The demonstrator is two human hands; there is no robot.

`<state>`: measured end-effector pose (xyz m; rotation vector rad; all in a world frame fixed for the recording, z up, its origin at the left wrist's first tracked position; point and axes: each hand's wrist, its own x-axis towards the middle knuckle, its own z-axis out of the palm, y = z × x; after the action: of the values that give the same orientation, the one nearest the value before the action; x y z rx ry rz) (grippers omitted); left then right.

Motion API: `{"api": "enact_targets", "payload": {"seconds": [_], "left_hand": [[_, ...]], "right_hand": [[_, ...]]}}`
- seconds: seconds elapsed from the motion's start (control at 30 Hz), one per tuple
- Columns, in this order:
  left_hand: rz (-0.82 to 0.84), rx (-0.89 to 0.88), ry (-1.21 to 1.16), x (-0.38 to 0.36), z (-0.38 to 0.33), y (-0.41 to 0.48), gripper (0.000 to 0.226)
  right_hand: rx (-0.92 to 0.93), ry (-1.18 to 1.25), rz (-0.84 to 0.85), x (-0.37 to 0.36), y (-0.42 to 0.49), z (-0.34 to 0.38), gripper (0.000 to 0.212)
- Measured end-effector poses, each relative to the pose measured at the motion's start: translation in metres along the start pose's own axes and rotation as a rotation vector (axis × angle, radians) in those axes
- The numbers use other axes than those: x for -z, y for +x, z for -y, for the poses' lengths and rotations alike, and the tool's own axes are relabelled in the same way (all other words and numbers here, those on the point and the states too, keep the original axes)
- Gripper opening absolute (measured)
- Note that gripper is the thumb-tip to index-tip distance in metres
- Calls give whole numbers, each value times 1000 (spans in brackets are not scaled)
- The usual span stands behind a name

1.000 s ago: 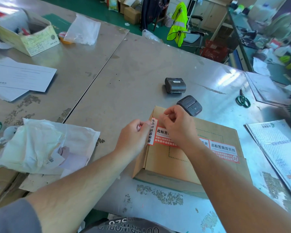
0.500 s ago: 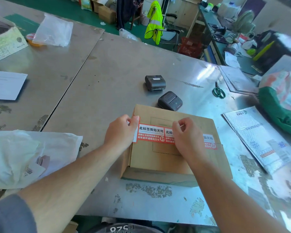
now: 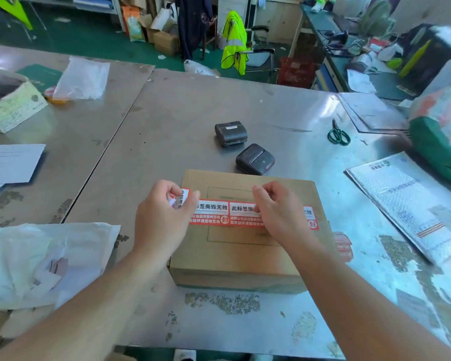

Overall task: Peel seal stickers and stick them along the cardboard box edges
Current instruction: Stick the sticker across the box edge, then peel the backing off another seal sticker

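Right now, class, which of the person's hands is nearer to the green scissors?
Right. The right hand is over the cardboard box top, the scissors beyond it to the right; the left hand pinches a seal sticker at the box's left edge, farther off.

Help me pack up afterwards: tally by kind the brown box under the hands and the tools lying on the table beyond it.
Cardboard box: 1
Black handheld printers: 2
Green-handled scissors: 1
Total: 4
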<state>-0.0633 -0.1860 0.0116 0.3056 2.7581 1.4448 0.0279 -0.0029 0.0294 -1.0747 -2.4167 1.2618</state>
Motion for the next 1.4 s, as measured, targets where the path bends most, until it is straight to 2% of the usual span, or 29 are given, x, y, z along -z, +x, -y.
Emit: {"api": "enact_targets", "payload": {"seconds": [0.1,0.3,0.43,0.67,0.8,0.97,1.27,1.4], "left_hand": [[-39,-37,-31,-13,-32,0,27],[76,-49,-50,-65,-73,-30,26],[96,-93,-31,-100,-98,-46,27],[108,-123,14,-145,-122,-65,26],[141,-168,75,-166,-132,-74,24],[194,-318,253,-182,-135,-80,23],[169,-340,271,-189,-130,-80,23],[164,-345,272,-191,-126,-79,25]], "right_hand": [[15,27,5,24,-2,-10,25],[-5,31,5,75,-3,-45,25],[-28,79,5,105,-4,-69,25],[-151,187,-39,143,2,-121,26],[-218,276,-65,156,7,-146,27],[-301,316,-98,161,14,-177,26],[-456,138,-140,146,28,-252,37],[-480,48,-146,149,38,-264,40]]}}
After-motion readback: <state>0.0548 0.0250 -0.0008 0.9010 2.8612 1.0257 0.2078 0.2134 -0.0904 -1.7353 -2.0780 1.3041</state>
